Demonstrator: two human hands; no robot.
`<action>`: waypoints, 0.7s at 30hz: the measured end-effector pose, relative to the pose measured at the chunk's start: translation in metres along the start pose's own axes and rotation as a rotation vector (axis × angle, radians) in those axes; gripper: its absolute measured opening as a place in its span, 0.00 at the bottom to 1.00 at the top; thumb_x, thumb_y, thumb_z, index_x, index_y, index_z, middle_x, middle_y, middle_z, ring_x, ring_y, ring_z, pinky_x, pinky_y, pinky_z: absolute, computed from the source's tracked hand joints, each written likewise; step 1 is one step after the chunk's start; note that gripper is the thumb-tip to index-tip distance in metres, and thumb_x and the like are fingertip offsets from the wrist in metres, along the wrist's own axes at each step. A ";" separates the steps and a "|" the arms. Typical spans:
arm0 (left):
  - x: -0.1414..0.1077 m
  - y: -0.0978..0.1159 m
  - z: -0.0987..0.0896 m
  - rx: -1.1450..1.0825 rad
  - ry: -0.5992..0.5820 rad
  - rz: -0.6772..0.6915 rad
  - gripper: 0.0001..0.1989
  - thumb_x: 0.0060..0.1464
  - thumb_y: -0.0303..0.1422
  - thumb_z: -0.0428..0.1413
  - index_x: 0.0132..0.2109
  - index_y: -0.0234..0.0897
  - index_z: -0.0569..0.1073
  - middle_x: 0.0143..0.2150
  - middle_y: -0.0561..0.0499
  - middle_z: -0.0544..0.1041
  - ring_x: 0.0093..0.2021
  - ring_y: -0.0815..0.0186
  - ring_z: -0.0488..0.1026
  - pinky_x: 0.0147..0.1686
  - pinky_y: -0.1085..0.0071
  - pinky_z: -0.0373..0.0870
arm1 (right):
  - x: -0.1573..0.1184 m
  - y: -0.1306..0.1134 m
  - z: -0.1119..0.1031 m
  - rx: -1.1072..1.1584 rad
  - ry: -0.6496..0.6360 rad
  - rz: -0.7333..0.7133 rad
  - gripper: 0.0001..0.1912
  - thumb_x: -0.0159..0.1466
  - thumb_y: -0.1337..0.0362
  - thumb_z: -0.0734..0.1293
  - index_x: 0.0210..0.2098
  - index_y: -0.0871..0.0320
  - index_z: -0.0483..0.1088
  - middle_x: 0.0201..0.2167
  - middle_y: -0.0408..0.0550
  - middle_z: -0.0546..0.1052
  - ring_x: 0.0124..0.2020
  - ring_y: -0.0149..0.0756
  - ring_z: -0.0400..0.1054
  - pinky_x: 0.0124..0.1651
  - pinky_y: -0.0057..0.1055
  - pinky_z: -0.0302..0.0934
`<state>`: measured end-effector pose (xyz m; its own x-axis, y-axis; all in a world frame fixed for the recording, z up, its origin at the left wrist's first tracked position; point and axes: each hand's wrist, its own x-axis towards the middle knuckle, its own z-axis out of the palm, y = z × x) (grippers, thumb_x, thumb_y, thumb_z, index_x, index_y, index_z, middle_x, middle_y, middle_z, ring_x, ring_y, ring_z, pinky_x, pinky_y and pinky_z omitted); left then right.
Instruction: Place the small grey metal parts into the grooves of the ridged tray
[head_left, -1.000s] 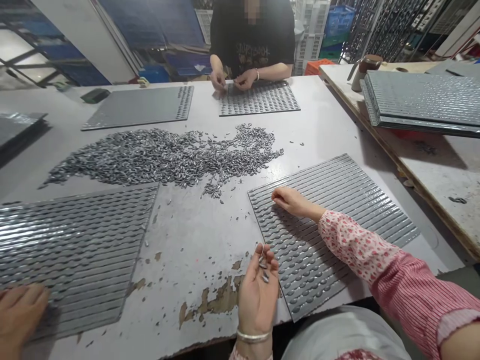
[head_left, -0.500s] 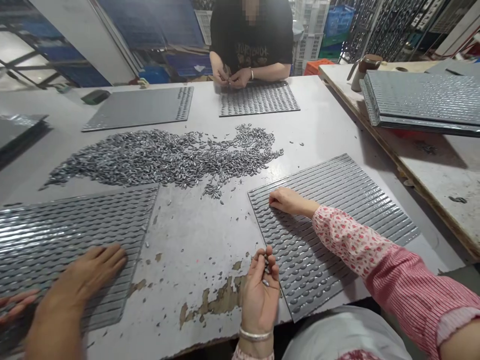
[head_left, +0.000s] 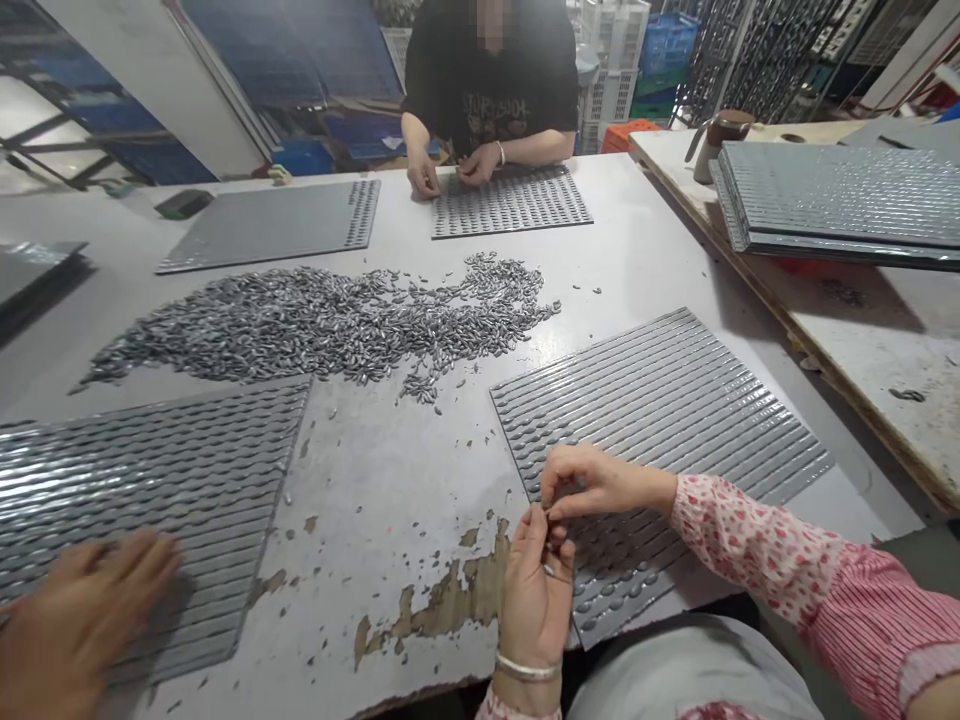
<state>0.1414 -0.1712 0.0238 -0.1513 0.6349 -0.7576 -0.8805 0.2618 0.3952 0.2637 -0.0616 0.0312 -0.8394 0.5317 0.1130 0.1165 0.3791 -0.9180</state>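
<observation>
My left hand (head_left: 532,590), palm up with curled fingers, cradles a few small grey oval pieces (head_left: 550,570), partly hidden by the fingers. Thumb and forefinger of my right hand (head_left: 600,482) are pinched together at the left fingertips; whatever sits between them is too small to make out. Both hands are over the left edge of a grey ridged board (head_left: 675,400). Oval pieces sit in rows along that board's left and near side, while its far right part shows plain ridges.
A long pile of grey oval pieces (head_left: 300,325) lies mid-table. At left, a co-worker's hand (head_left: 97,600) is over another ridged board (head_left: 172,480). Across the table, a person (head_left: 491,90) works at a board (head_left: 514,205). Stacked boards (head_left: 840,200) stand on the right-hand table.
My right hand has come back from the board's far left corner to meet my left fingertips. The co-worker's hand at left has moved toward the lower left.
</observation>
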 end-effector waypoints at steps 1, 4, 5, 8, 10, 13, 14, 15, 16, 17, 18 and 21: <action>0.001 -0.002 0.000 -0.006 -0.025 -0.007 0.02 0.53 0.25 0.56 0.35 0.32 0.73 0.28 0.54 0.73 0.23 0.76 0.69 0.21 0.81 0.69 | -0.004 -0.003 0.003 -0.012 0.023 -0.006 0.08 0.62 0.59 0.66 0.33 0.59 0.70 0.31 0.45 0.71 0.34 0.30 0.63 0.39 0.27 0.59; 0.000 -0.004 0.001 0.010 -0.079 -0.010 0.04 0.53 0.26 0.56 0.38 0.32 0.75 0.31 0.50 0.75 0.26 0.75 0.71 0.23 0.80 0.71 | -0.007 0.000 0.005 -0.035 0.108 0.014 0.09 0.64 0.60 0.63 0.32 0.59 0.69 0.30 0.45 0.71 0.34 0.31 0.64 0.41 0.28 0.59; -0.001 -0.004 0.001 0.025 -0.091 -0.008 0.07 0.54 0.26 0.55 0.40 0.33 0.75 0.35 0.48 0.76 0.29 0.73 0.73 0.27 0.79 0.73 | -0.005 0.004 0.002 -0.050 0.160 0.037 0.08 0.64 0.60 0.63 0.32 0.59 0.69 0.30 0.45 0.71 0.34 0.31 0.64 0.41 0.28 0.59; -0.005 0.000 0.002 0.071 -0.110 -0.020 0.12 0.56 0.23 0.52 0.46 0.33 0.73 0.47 0.41 0.76 0.38 0.68 0.76 0.34 0.75 0.76 | 0.005 0.024 -0.013 -0.213 0.395 0.176 0.07 0.63 0.63 0.64 0.30 0.59 0.68 0.30 0.44 0.71 0.35 0.32 0.63 0.44 0.30 0.56; -0.006 0.002 0.001 0.086 -0.089 -0.034 0.11 0.56 0.23 0.51 0.45 0.33 0.73 0.46 0.41 0.76 0.35 0.70 0.76 0.31 0.78 0.75 | 0.013 0.039 -0.023 -0.382 0.485 0.292 0.06 0.62 0.64 0.66 0.29 0.59 0.69 0.30 0.45 0.72 0.36 0.33 0.61 0.45 0.31 0.54; -0.006 0.003 -0.001 0.072 -0.023 -0.067 0.07 0.56 0.23 0.52 0.41 0.32 0.72 0.41 0.43 0.77 0.28 0.74 0.74 0.24 0.82 0.72 | 0.022 0.056 -0.030 -0.557 0.480 0.400 0.06 0.60 0.63 0.67 0.29 0.58 0.71 0.30 0.45 0.72 0.38 0.36 0.60 0.45 0.32 0.52; -0.005 0.003 -0.002 0.066 -0.010 -0.080 0.06 0.56 0.23 0.52 0.40 0.32 0.72 0.40 0.44 0.77 0.27 0.75 0.74 0.22 0.82 0.71 | 0.024 0.059 -0.030 -0.596 0.472 0.411 0.06 0.60 0.62 0.67 0.30 0.58 0.72 0.31 0.46 0.72 0.39 0.36 0.60 0.45 0.32 0.52; -0.005 0.002 -0.003 0.061 -0.004 -0.089 0.06 0.56 0.23 0.52 0.40 0.32 0.72 0.39 0.45 0.77 0.26 0.75 0.73 0.21 0.82 0.71 | 0.025 0.061 -0.030 -0.632 0.465 0.416 0.06 0.60 0.62 0.67 0.30 0.57 0.72 0.31 0.46 0.72 0.39 0.37 0.60 0.44 0.32 0.51; -0.005 0.002 -0.003 0.058 -0.005 -0.089 0.05 0.55 0.23 0.52 0.39 0.32 0.72 0.39 0.45 0.77 0.26 0.75 0.73 0.21 0.82 0.71 | 0.025 0.063 -0.029 -0.667 0.463 0.418 0.06 0.60 0.61 0.66 0.30 0.58 0.72 0.31 0.46 0.72 0.40 0.37 0.59 0.44 0.33 0.51; -0.005 0.001 -0.004 0.055 -0.010 -0.082 0.05 0.55 0.23 0.53 0.39 0.32 0.72 0.39 0.46 0.77 0.27 0.75 0.73 0.22 0.82 0.71 | 0.026 0.063 -0.027 -0.698 0.458 0.420 0.07 0.60 0.61 0.66 0.29 0.58 0.72 0.31 0.47 0.72 0.39 0.38 0.59 0.44 0.33 0.51; -0.005 0.001 -0.004 0.052 -0.015 -0.067 0.05 0.55 0.23 0.53 0.38 0.32 0.72 0.39 0.46 0.76 0.28 0.74 0.73 0.23 0.81 0.72 | 0.026 0.063 -0.026 -0.724 0.452 0.426 0.07 0.60 0.62 0.66 0.29 0.58 0.71 0.31 0.47 0.71 0.39 0.38 0.59 0.43 0.33 0.51; -0.005 0.000 -0.004 0.040 -0.032 -0.027 0.04 0.54 0.23 0.54 0.36 0.31 0.73 0.37 0.49 0.75 0.30 0.73 0.73 0.27 0.80 0.73 | 0.027 0.063 -0.026 -0.776 0.435 0.451 0.07 0.60 0.62 0.65 0.28 0.58 0.71 0.30 0.48 0.71 0.38 0.38 0.59 0.42 0.32 0.52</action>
<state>0.1402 -0.1776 0.0253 -0.1126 0.6502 -0.7514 -0.8651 0.3078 0.3960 0.2624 -0.0037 -0.0137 -0.3818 0.9201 0.0871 0.8213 0.3810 -0.4247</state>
